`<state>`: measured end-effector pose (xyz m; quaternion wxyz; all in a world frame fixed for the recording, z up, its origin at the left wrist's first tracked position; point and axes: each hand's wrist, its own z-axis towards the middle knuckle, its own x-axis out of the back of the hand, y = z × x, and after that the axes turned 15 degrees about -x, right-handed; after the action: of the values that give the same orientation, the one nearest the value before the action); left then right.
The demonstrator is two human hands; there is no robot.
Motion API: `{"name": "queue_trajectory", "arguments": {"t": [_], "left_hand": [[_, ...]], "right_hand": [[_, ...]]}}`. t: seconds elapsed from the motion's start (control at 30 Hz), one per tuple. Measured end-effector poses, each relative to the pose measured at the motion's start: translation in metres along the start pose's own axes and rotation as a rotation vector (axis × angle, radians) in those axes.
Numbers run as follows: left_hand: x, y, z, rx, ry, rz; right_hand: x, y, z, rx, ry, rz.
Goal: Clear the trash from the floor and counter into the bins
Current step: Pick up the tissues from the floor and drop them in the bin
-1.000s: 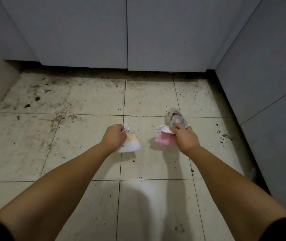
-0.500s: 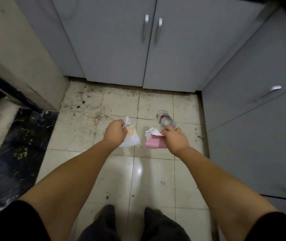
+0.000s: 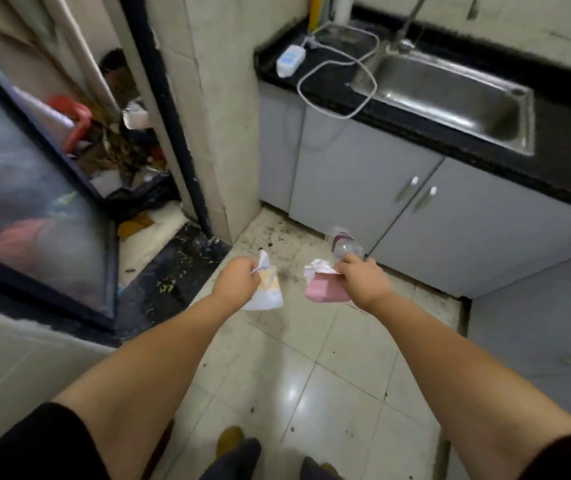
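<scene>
My left hand point(image 3: 237, 284) is closed on a white and orange paper wrapper point(image 3: 267, 293) that hangs below my fist, well above the tiled floor. My right hand point(image 3: 363, 278) grips a pink carton with crumpled white paper point(image 3: 324, 289) and a clear plastic bottle point(image 3: 343, 244) that sticks out beyond my fingers. Both hands are held out in front of me at about the same height, a short gap between them. No bin is clearly in view.
A black counter point(image 3: 554, 168) with a steel sink point(image 3: 450, 95) and a white cable and adapter point(image 3: 291, 60) runs at the right over grey cabinets point(image 3: 363, 174). A doorway at left shows a black bag point(image 3: 142, 199) and piled clutter behind a glass door point(image 3: 34, 202). The floor point(image 3: 294, 375) is dirty.
My view has risen and swung left, from the floor by the cabinets to the counter, sink and doorway. Both hands keep the same trash and have lifted away from the floor.
</scene>
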<state>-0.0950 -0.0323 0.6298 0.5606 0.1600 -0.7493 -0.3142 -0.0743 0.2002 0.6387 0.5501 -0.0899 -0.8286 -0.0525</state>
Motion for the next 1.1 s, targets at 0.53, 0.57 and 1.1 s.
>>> {"name": "queue_trajectory", "arguments": {"t": [0.53,0.57,1.1], "left_hand": [[-0.009,-0.058,-0.258,0.725,0.565,-0.071],[-0.018,-0.058,-0.28,0.773,0.584,-0.072],[-0.057,-0.142,-0.536,1.116,0.727,-0.233]], "right_hand": [[-0.029,-0.168,-0.052,0.801,-0.169,-0.328],[-0.039,-0.176,-0.065,0.844,-0.18,-0.338],[-0.178,-0.327,-0.273,1.093,-0.287,-0.62]]}}
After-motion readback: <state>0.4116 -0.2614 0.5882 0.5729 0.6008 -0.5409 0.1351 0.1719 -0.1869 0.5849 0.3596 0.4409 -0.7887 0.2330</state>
